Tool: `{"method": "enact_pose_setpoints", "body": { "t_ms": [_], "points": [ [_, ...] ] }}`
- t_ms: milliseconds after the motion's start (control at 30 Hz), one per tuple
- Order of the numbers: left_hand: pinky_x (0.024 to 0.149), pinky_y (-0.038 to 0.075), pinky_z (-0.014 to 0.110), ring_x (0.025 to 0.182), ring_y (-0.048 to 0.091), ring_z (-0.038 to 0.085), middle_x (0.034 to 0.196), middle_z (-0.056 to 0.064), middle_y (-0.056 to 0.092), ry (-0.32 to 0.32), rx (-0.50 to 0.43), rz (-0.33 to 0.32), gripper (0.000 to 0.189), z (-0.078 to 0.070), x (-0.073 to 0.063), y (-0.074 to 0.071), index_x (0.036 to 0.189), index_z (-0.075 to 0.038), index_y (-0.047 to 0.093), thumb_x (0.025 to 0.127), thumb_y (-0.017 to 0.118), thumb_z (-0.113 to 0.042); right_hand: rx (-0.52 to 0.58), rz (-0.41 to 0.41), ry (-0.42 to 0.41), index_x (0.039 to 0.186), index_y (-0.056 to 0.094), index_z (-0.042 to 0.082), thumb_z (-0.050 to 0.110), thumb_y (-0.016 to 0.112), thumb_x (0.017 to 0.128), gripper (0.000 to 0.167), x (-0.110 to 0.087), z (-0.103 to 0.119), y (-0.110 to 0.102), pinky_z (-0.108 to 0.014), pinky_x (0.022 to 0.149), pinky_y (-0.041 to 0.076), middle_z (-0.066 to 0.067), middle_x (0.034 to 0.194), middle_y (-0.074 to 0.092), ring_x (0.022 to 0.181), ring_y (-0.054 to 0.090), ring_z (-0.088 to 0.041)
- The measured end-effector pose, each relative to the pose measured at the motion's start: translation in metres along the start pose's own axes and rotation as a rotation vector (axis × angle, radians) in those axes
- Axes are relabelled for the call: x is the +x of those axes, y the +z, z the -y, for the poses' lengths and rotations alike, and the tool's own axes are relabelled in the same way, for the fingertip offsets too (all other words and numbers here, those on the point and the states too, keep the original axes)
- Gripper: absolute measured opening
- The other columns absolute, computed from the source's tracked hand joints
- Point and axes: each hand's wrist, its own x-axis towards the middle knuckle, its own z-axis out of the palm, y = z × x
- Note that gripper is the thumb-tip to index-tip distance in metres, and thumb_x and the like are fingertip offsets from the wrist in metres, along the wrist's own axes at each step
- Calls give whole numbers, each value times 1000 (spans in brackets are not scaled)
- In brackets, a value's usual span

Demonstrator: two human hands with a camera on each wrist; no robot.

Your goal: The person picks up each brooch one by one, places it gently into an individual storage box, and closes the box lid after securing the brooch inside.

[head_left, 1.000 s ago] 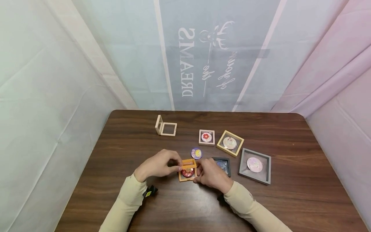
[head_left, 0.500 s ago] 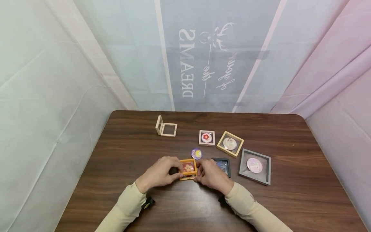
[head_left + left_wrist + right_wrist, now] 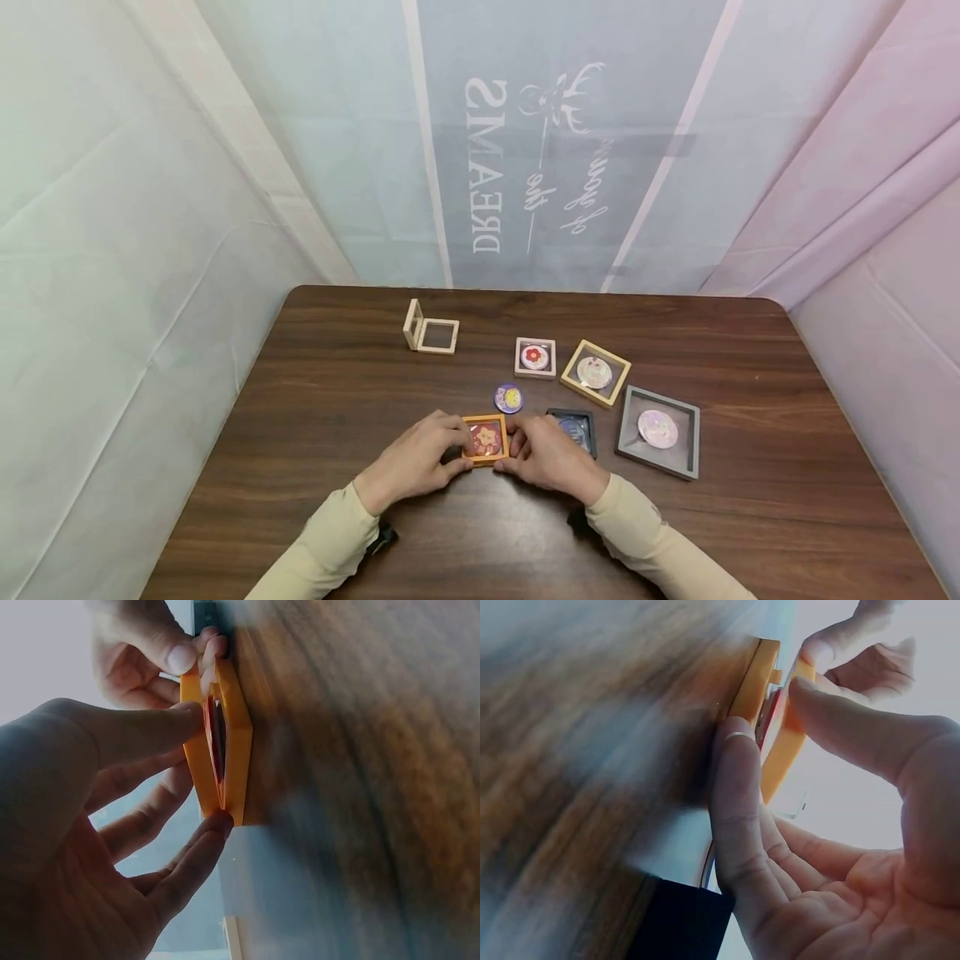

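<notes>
An orange hinged display frame point(image 3: 487, 417) lies flat on the table in the head view, with a red round badge point(image 3: 486, 439) bearing a star seen through its clear film. My left hand point(image 3: 420, 457) grips the frame's left side, thumb at its near corner. At the opposite side, my right hand point(image 3: 555, 457) holds it with thumb and fingers. Both wrist views show a narrow gap between the lid point(image 3: 197, 769) and the base point(image 3: 238, 750), with the badge's red edge inside. A blue round badge point(image 3: 508, 398) with a yellow figure lies just beyond the frame.
A dark frame point(image 3: 592, 433) sits beside my right hand, partly covered by it. Further right are a grey frame point(image 3: 697, 433) and a yellow frame point(image 3: 618, 392), each holding a badge. A pale pink frame point(image 3: 518, 358) and an opened cream frame point(image 3: 438, 350) stand farther back.
The orange frame's lid has swung down toward me, from raised to nearly closed over the red badge. My left hand has lowered with it; the right has stayed at the frame's side.
</notes>
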Motion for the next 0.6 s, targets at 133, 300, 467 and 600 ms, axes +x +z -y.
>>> {"method": "enact_pose_setpoints", "body": {
  "t_ms": [133, 300, 467, 600],
  "points": [
    [85, 56, 34, 93, 65, 11, 104, -8, 70, 5, -28, -5, 5, 1, -1, 2, 95, -20, 78, 95, 83, -19, -1, -6, -10, 101, 70, 2, 17, 86, 92, 24, 0, 0, -1, -21, 56, 49, 5, 73, 66, 61, 59, -3],
    [85, 57, 35, 94, 65, 12, 103, -8, 69, 0, -52, 1, 4, 1, -2, 3, 94, -19, 79, 97, 82, -20, -18, -19, -23, 106, 71, -2, 14, 82, 94, 23, -2, 0, -1, -22, 59, 50, 5, 74, 67, 64, 59, -2],
    [85, 56, 33, 94, 64, 11, 103, -9, 69, -2, -57, 6, 4, 1, -2, 4, 94, -18, 79, 96, 82, -20, -19, -14, -16, 107, 72, -3, 13, 82, 94, 23, -3, 0, -2, -22, 60, 50, 5, 75, 68, 65, 59, -2],
    [92, 58, 40, 95, 65, 9, 103, -9, 69, -2, -54, 4, 5, 1, -1, 5, 93, -20, 79, 95, 84, -19, -15, -9, -4, 108, 71, -4, 12, 83, 93, 24, -3, 0, -2, -22, 60, 51, 5, 76, 69, 65, 60, -1]
  ]
}}
